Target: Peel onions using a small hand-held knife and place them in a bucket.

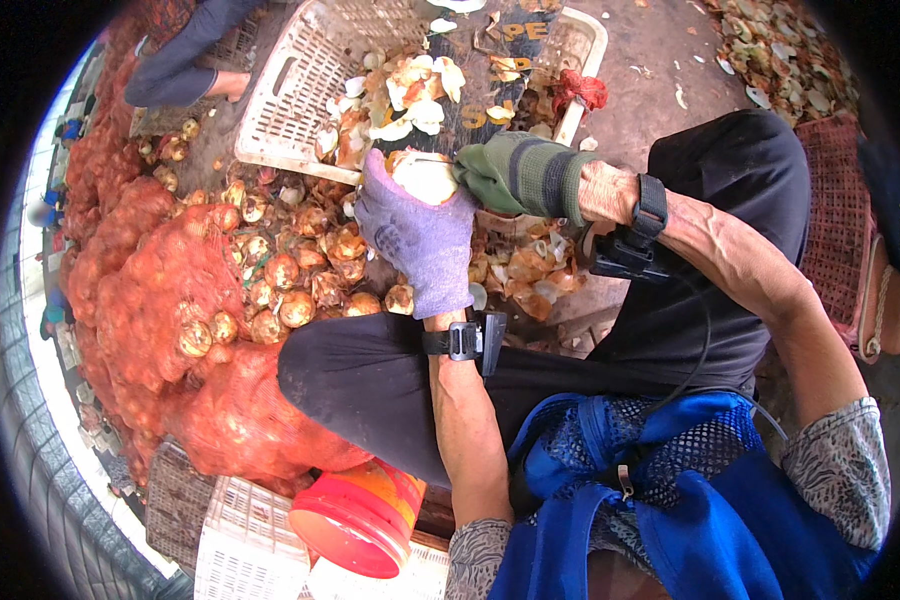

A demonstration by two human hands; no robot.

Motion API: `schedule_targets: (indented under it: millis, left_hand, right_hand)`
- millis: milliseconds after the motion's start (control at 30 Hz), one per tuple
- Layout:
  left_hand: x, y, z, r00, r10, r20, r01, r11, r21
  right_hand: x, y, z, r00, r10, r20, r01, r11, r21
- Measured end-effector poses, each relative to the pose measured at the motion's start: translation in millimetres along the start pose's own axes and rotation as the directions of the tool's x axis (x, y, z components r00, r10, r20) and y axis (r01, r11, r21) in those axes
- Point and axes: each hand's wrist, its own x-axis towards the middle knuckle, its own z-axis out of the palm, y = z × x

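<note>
My left hand point(410, 225), in a lavender glove, is closed around a pale, partly peeled onion point(428, 180) at the near rim of a white plastic crate point(300, 165). My right hand point(515, 172), in a green glove with dark stripes, presses against the onion's right side with curled fingers. Whatever those fingers grip is hidden. Beyond both hands, onion skins and pale cut pieces point(415, 95) lie in the crate and on a dark board point(470, 65) set across it. A red cloth point(580, 90) is knotted on the crate's right side.
Loose brown onions point(295, 300) are heaped left of my hands, beside red mesh sacks point(150, 280) of onions. An orange-red bucket point(355, 520) stands at lower left near white crates point(250, 545). Another person's leg point(185, 70) shows at upper left. More peelings point(790, 50) cover the far right floor.
</note>
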Motion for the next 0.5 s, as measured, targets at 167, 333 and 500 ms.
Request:
schedule_targets:
  millis: [167, 333, 500]
  left_hand:
    - [-4, -7, -1, 1.000, 0.016, 0.009, -0.015, 0.999, -0.032]
    - [-4, 10, 0, 1.000, 0.022, 0.001, -0.022, 0.989, -0.149]
    - [-14, -13, -9, 0.998, -0.069, -0.006, 0.064, 0.951, -0.301]
  right_hand:
    - [4, -15, -16, 0.971, 0.199, 0.132, -0.230, 0.926, 0.300]
    - [12, 41, -1, 0.965, 0.191, 0.178, -0.261, 0.749, 0.609]
    - [20, 9, -22, 0.917, 0.375, 0.138, -0.363, 0.637, 0.680]
